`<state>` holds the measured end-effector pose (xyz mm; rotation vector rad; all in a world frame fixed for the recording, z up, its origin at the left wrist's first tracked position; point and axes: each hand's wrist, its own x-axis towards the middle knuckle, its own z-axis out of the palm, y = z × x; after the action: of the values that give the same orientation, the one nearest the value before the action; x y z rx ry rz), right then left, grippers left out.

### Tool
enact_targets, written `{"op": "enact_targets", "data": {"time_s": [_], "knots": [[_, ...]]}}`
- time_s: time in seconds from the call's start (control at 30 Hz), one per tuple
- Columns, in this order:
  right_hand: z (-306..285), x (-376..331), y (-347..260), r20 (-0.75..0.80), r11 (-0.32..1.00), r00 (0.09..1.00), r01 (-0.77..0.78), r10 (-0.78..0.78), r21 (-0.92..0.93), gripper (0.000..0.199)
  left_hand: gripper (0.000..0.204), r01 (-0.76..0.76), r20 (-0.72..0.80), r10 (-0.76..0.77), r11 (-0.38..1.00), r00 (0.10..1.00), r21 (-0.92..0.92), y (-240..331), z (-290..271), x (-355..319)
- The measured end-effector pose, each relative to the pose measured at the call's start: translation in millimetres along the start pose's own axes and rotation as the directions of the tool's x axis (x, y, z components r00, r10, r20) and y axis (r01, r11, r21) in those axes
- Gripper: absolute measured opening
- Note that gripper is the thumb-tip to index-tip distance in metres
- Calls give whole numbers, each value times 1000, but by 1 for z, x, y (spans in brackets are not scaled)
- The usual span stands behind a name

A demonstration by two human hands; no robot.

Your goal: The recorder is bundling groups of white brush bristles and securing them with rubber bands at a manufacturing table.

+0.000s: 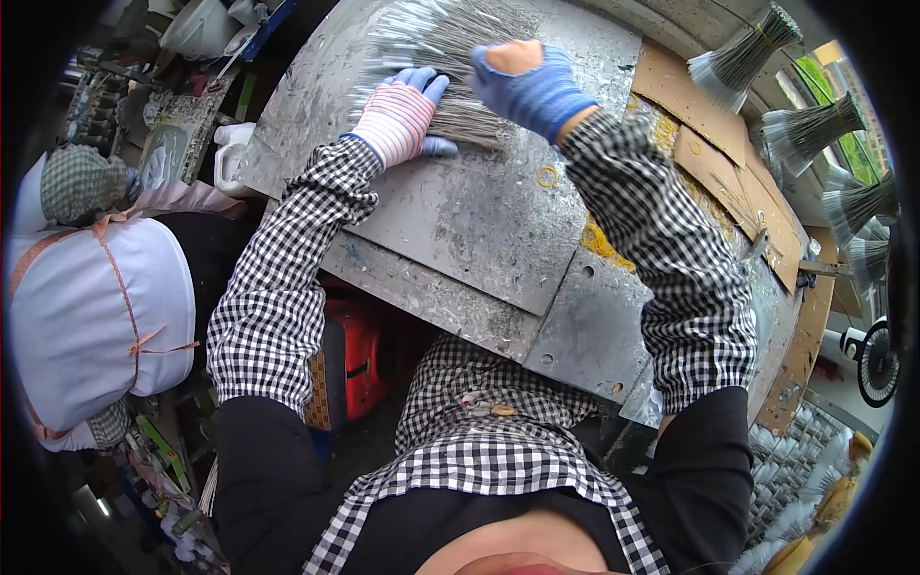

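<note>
A loose spread of thin grey wire-like rods with whitish ends lies across the far part of the scuffed metal table. On its near left side rests my left hand, in a pink-and-white striped glove with blue fingertips; its fingers are stretched out over the rods. My right hand, in a blue glove that leaves some skin bare at the knuckles, is closed in a fist at the right end of the spread. Whatever it may grip is hidden from view. One yellow rubber band lies on the metal nearby.
Tied bundles of similar rods stand along the right by the window. Cardboard sheets and more yellow rubber bands lie right of my hands. A co-worker in a white apron is at left, near a white jug.
</note>
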<state>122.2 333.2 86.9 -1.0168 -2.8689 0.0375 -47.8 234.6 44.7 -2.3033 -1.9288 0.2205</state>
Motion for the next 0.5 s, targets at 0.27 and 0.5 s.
{"op": "enact_targets", "data": {"time_s": [0.27,0.5], "knots": [[57,54,17,-292,1000,956,31,-29,3,51,78,-25,-140,36,996,990,83,-6,15,23],[46,68,42,-304,983,939,180,-163,28,43,120,18,-81,-19,1000,997,-11,3,3,-11]]}}
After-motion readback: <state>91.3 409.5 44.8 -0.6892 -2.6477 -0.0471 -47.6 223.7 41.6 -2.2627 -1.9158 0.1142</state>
